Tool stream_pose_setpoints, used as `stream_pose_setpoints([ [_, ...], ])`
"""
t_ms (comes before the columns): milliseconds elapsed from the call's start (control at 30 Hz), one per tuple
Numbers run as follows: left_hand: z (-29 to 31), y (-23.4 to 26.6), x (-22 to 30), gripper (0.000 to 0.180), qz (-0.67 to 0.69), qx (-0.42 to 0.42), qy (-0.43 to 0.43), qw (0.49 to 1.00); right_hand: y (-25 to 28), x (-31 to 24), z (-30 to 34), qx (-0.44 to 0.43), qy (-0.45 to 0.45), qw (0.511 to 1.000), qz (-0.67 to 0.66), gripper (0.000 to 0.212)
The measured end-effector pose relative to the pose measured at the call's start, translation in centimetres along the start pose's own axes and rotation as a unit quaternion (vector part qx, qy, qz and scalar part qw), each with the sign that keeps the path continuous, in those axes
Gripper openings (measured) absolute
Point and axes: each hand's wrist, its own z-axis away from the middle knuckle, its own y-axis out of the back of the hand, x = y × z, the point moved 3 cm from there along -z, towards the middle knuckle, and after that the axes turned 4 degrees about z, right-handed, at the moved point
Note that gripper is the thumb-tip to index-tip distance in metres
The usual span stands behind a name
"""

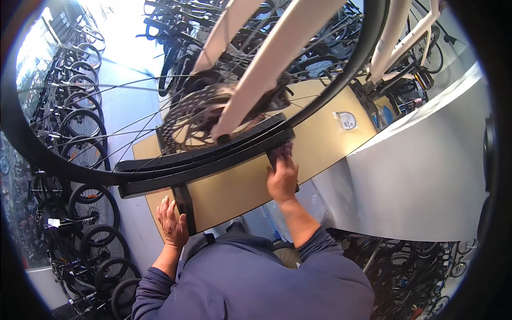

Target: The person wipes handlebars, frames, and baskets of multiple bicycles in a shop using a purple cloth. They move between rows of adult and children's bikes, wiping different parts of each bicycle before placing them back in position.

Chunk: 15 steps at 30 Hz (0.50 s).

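A bicycle wheel (354, 70) fills the upper view, with a brake disc (175, 128) at its hub and a pale pink fork (266, 66) reaching down to the axle. Its lower rim lies in a long black curved wheel cradle (213, 172) above a tan tabletop (229, 200). My right hand (282, 180) has its fingers closed on a dark reddish cloth (282, 151), pressed at the cradle's right end by a black support. Fingers outstretched, my left hand (173, 223) rests over the table's near left corner, beside the black cradle leg (184, 207), holding nothing.
A round pale label or disc in clear wrapping (346, 120) lies on the table's right part. Rows of bicycles (85, 133) line the left wall, and more stand beyond the table. A curved white panel (421, 176) rises to the right.
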Motion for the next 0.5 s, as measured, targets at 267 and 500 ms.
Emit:
stream_pose_setpoints([
  [267, 0.5, 0.7, -0.5, 0.057, 0.024, -0.004, -0.006, 1.0, 4.6, -1.8, -5.5, 0.096, 0.025, 0.995, -0.02, 0.032],
  [500, 0.0, 1.9, -1.4, 0.058, 0.12, -0.042, -0.032, 0.991, -3.3, -13.5, 2.0, -0.025, 0.067, 0.997, -0.018, 0.031],
])
